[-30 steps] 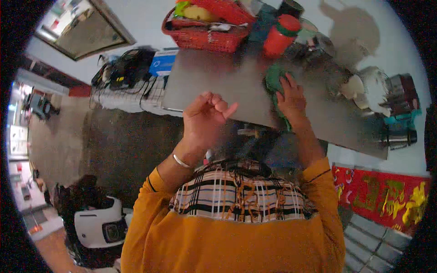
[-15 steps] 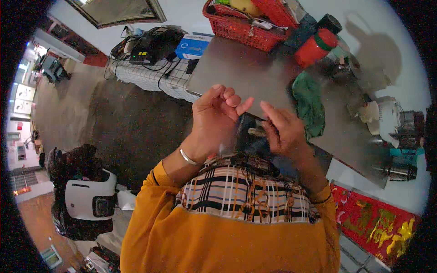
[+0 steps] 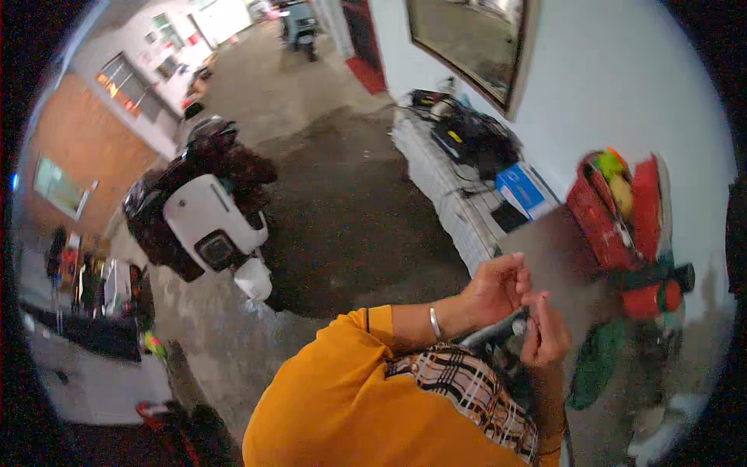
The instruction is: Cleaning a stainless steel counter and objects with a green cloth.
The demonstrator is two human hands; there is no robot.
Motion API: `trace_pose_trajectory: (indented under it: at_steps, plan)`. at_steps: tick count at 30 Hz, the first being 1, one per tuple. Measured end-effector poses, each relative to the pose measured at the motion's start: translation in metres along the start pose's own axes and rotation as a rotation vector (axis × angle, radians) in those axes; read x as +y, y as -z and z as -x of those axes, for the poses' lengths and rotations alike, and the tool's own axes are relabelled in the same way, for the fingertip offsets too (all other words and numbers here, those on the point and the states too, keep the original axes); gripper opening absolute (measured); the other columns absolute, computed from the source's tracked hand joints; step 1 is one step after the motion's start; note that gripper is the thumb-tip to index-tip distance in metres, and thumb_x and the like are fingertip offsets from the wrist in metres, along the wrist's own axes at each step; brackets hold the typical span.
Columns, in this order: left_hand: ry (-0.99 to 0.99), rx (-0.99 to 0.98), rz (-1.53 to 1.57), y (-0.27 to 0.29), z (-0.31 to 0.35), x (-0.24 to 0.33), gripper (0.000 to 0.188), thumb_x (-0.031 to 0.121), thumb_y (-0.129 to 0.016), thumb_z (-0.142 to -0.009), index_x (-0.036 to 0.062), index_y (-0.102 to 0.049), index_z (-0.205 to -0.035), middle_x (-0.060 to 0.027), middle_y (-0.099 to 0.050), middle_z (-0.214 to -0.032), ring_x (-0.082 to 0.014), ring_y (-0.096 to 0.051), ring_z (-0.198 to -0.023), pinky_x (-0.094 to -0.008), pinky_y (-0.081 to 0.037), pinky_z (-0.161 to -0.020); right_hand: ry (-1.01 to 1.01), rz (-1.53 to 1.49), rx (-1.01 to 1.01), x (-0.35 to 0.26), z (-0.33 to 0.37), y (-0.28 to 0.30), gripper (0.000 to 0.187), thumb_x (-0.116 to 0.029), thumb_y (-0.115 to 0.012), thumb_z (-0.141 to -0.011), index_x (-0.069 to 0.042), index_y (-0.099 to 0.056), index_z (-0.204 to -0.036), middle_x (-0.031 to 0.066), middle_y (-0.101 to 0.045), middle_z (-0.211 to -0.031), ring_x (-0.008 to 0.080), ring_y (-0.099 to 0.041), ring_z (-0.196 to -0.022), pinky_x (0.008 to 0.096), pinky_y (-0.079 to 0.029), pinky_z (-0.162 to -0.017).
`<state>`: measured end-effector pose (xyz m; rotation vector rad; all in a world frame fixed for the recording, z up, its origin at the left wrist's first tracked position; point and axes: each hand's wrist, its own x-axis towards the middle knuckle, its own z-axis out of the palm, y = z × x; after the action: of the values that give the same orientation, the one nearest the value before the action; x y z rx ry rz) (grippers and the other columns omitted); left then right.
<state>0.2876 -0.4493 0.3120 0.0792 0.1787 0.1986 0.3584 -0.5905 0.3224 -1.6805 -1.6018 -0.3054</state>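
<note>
In front of my body, at the lower right of the view, my left hand [image 3: 498,286] has its fingers curled in toward the thumb. A silver bangle [image 3: 435,321] circles that wrist. Just to its right and a little nearer is my right hand [image 3: 547,335], with one finger raised and the others bent in toward the thumb. The two hands are close together above the near end of the grey tabletop [image 3: 545,241]. Anything held in either pinch is too small or blurred to make out. A plaid apron [image 3: 459,385] covers my front below the hands.
A red basket [image 3: 595,214] and a red jar [image 3: 642,300] stand on the tabletop, with a green cloth [image 3: 595,366] nearer. Beyond lie a blue box [image 3: 529,191] and tangled black cables [image 3: 482,144]. A white scooter [image 3: 206,214] stands left on the concrete floor [image 3: 342,210].
The view has swung left, so the table, basket and hands appear farther right, and more floor and the scooter show. My hands stay close together, fingers still bent.
</note>
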Motion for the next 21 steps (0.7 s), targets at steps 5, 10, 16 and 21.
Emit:
trace_pose_trajectory:
  at_steps: [5,10,16,21]
  plan:
    - [-0.126,-0.009,-0.069,0.009,0.010,0.009,0.031,0.029,-0.048,-0.089,0.0095,-0.047,-0.066,-0.0009,-0.041,-0.056,-0.0159,-0.042,-0.053,-0.0388,-0.046,-0.080,0.016,-0.053,-0.109,0.010,0.003,-0.016,0.035,-0.006,-0.047,-0.082,0.008,-0.050,-0.114,0.0175,-0.063,-0.092,0.0336,-0.058,-0.065,0.0436,-0.045,-0.061]
    - [-0.157,-0.089,-0.038,0.022,0.007,0.019,0.026,0.026,-0.048,-0.089,0.0103,-0.044,-0.068,0.0007,-0.039,-0.057,-0.0129,-0.040,-0.052,-0.0390,-0.046,-0.082,0.063,-0.061,-0.111,0.012,-0.006,-0.025,0.037,0.000,-0.051,-0.079,0.005,-0.052,-0.115,0.0162,-0.061,-0.082,0.0290,-0.058,-0.066,0.0376,-0.047,-0.059]
    - [-0.204,-0.046,-0.007,0.022,0.020,0.017,0.016,0.019,-0.053,-0.085,0.0110,-0.045,-0.073,0.0011,-0.040,-0.062,-0.0103,-0.041,-0.053,-0.0410,-0.051,-0.081,0.025,-0.103,-0.134,0.005,-0.003,-0.028,0.032,-0.007,-0.050,-0.081,0.005,-0.054,-0.110,0.0180,-0.063,-0.090,0.0354,-0.055,-0.065,0.0442,-0.044,-0.060]
    - [-0.153,0.021,-0.047,0.018,0.024,0.015,0.021,0.021,-0.053,-0.084,0.0098,-0.047,-0.067,-0.0002,-0.042,-0.059,-0.0125,-0.042,-0.052,-0.0369,-0.046,-0.072,-0.063,-0.075,-0.162,-0.007,-0.001,-0.024,0.033,-0.007,-0.050,-0.081,0.004,-0.053,-0.112,0.0185,-0.063,-0.092,0.0353,-0.056,-0.067,0.0440,-0.045,-0.062]
